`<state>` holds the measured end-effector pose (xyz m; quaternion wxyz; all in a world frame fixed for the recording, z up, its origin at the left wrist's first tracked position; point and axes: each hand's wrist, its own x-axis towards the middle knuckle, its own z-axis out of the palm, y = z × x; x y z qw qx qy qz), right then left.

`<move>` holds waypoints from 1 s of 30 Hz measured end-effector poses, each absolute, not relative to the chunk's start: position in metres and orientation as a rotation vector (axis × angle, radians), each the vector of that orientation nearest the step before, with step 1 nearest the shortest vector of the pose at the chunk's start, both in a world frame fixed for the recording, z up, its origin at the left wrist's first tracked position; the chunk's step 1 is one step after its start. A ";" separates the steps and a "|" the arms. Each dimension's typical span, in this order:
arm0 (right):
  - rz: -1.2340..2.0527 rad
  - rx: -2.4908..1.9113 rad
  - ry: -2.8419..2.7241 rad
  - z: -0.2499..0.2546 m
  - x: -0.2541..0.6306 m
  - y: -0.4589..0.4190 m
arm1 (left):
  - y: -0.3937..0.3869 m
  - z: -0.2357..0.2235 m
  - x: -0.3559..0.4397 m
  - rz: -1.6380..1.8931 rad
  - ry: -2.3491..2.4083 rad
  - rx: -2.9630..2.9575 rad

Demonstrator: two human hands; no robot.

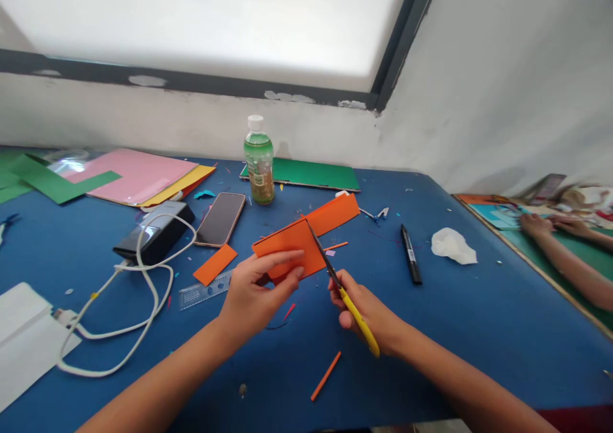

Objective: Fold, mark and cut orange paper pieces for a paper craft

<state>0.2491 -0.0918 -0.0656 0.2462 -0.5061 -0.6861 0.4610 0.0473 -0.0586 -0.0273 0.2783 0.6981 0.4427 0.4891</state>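
My left hand (253, 292) pinches the near edge of an orange sheet of paper (292, 244), held just above the blue table (479, 318). My right hand (366, 311) grips yellow-handled scissors (342, 289); their dark blades run into the sheet's right side. The part of the sheet right of the blades angles away toward the far right. A small orange offcut (215, 264) lies left of my left hand, and a thin orange strip (325, 375) lies near the table's front edge.
A clear ruler (204, 290), phone (220, 219), dark power bank (153, 232) with white cable (143, 305), green bottle (259, 161), black marker (410, 254), crumpled tissue (453, 244), and stacked coloured sheets (134, 174) sit around. Another person's hands (550, 225) rest at a neighbouring table, right.
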 end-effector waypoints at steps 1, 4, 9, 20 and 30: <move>1.247 -1.387 -1.871 -0.066 0.249 -0.092 | -0.059 -0.027 0.047 1.308 1.186 1.883; 1.218 -1.375 -1.882 -0.069 0.250 -0.092 | -0.060 -0.028 0.048 1.307 1.168 1.930; 1.204 -1.365 -1.895 -0.071 0.248 -0.093 | -0.061 -0.027 0.049 1.359 1.119 2.075; 1.158 -1.342 -1.901 -0.061 0.241 -0.091 | -0.062 -0.030 0.051 1.340 1.128 1.927; 1.203 -1.389 -1.827 -0.064 0.240 -0.091 | -0.064 -0.028 0.050 1.270 1.177 1.882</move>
